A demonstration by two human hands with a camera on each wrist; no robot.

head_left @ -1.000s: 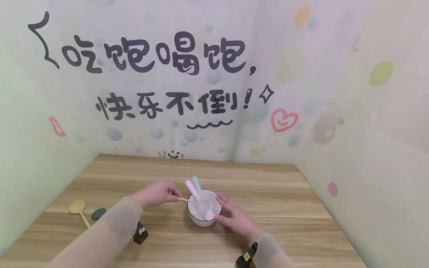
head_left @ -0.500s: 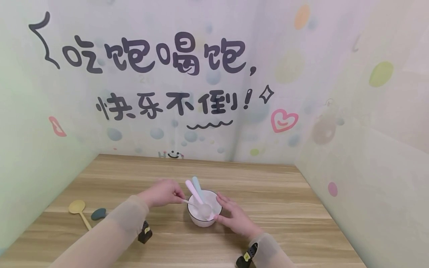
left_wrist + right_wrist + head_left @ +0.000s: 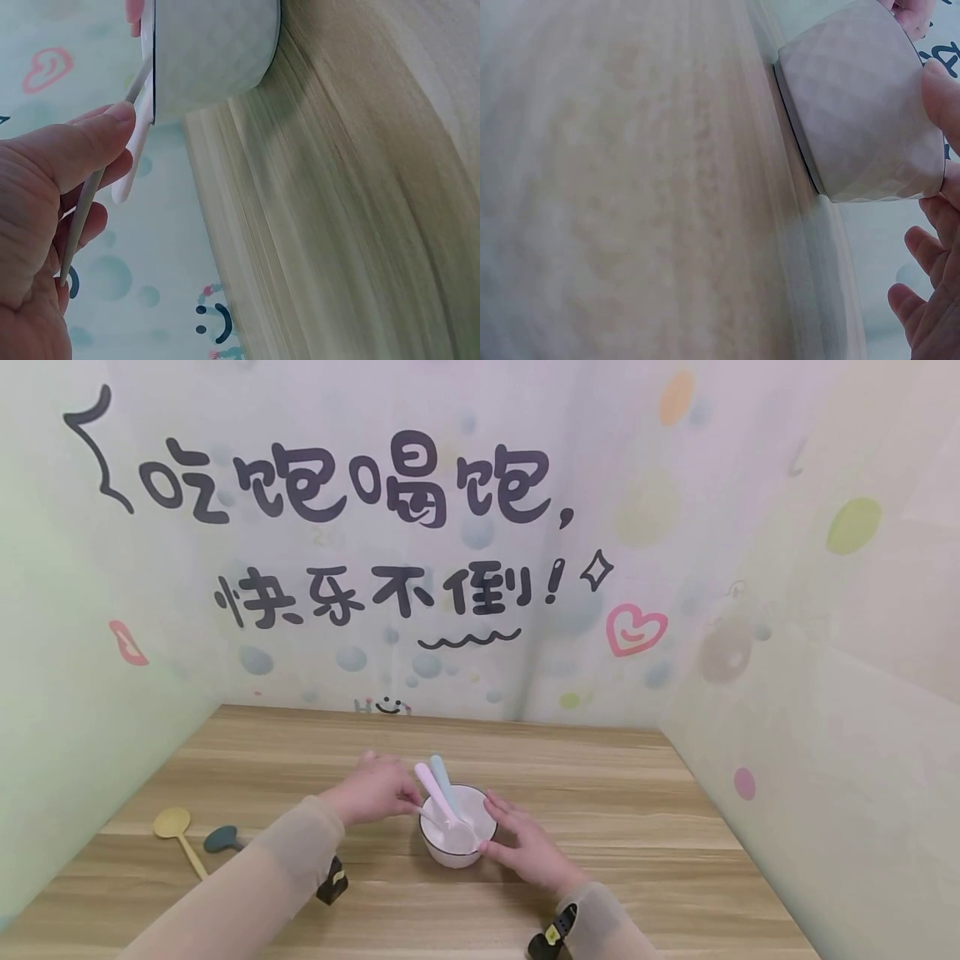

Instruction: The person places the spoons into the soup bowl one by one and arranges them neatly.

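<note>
Left hand [image 3: 375,791] pinched a pale, thin-handled, round-headed spoon [image 3: 461,840], head inside the white, faceted, dark-rimmed bowl [image 3: 447,858]; right hand [image 3: 534,853] touched its right side, fingers spread. Looked like a placing step; next likely called for easing the pinch.

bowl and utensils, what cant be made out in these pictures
Head view: handle ends of the yellow ladle and dark blue utensil, behind the left sleeve.
Left wrist view: head of the held spoon, behind the white bowl, itself cut off by the top edge.
Right wrist view: bowl's inside, behind its outer wall.
</note>
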